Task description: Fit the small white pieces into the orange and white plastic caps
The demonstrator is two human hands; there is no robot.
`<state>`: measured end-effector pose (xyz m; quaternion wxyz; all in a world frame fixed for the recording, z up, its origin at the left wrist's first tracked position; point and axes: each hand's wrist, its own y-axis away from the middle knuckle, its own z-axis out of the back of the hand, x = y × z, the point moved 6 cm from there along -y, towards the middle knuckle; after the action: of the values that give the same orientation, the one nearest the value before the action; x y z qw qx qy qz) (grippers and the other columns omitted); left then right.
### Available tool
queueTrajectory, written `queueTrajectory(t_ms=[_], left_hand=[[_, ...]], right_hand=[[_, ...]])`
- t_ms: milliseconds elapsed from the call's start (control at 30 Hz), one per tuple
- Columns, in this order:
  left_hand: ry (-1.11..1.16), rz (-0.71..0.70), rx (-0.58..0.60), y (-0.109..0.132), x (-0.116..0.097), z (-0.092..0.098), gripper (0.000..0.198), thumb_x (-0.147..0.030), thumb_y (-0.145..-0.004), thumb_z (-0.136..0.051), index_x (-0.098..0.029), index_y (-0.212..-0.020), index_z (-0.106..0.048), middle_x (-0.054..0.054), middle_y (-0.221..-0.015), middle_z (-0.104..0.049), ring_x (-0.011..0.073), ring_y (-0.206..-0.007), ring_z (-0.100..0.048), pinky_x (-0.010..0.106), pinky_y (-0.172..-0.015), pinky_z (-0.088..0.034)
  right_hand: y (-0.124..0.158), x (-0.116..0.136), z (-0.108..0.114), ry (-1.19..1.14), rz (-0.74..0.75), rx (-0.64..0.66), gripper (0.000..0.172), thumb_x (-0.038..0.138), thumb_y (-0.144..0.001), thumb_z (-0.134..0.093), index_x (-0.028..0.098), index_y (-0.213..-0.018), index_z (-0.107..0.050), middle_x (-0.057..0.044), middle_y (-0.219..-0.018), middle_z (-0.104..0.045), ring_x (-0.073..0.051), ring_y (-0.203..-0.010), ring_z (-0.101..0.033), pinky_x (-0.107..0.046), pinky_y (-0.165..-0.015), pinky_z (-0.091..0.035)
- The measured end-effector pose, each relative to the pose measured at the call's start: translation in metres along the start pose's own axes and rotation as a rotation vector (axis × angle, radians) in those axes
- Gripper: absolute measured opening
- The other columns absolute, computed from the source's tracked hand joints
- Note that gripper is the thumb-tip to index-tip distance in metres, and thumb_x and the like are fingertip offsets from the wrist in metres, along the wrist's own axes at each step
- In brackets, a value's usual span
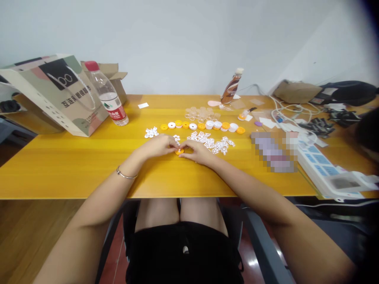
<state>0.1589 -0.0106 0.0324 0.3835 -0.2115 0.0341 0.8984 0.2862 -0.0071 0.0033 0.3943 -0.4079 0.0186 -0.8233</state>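
Note:
My left hand and my right hand meet over a small orange round plastic piece low on the table, with a small white part at its top. The fingertips of both hands close in on it from either side. Just behind them runs a row of round orange and white plastic discs. White lattice-like plastic pieces lie scattered beyond my right hand. Beyond my left hand sits a small cluster of white parts. Clear round covers are heaped behind the row.
A paper bag and a water bottle stand at the left. A brown drink bottle is at the back. To the right are white cables, a power strip and a blurred-out object. Dark clips lie beyond.

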Motion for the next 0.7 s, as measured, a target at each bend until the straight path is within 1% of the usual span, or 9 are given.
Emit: queueTrajectory(t_ms=[233,433,700], left_hand=[[-0.023,-0.063,0.023,0.0004,-0.0052,0.0000,0.019,-0.021,-0.085,-0.055,-0.018,-0.089,-0.073,0.006,-0.092,-0.072,0.0148,-0.079,-0.065,0.025,-0.075,-0.046],[-0.101,-0.078,-0.006,0.0009,-0.0025,-0.0003,0.018,-0.020,-0.085,-0.056,-0.020,-0.090,-0.073,0.004,-0.091,-0.073,0.0139,-0.078,-0.065,0.025,-0.075,-0.047],[-0.116,-0.121,0.007,0.0021,-0.0058,0.0007,0.018,-0.021,-0.085,-0.056,-0.021,-0.091,-0.073,0.004,-0.092,-0.073,0.0141,-0.079,-0.066,0.025,-0.076,-0.047]], right_hand=[[0.0000,0.0002,0.0005,0.030,0.058,-0.013,0.017,0.030,-0.076,-0.069,0.019,-0.087,-0.062,-0.006,-0.090,-0.068,-0.018,-0.084,-0.063,-0.033,-0.080,-0.049],[0.0002,-0.0003,0.0004,0.047,0.082,-0.023,0.015,0.029,-0.076,-0.069,0.019,-0.087,-0.062,-0.005,-0.090,-0.068,-0.018,-0.084,-0.063,-0.033,-0.079,-0.049],[-0.0015,-0.0027,-0.0016,0.075,0.112,-0.008,0.016,0.029,-0.077,-0.069,0.019,-0.088,-0.062,-0.005,-0.089,-0.068,-0.019,-0.084,-0.063,-0.034,-0.079,-0.049]])
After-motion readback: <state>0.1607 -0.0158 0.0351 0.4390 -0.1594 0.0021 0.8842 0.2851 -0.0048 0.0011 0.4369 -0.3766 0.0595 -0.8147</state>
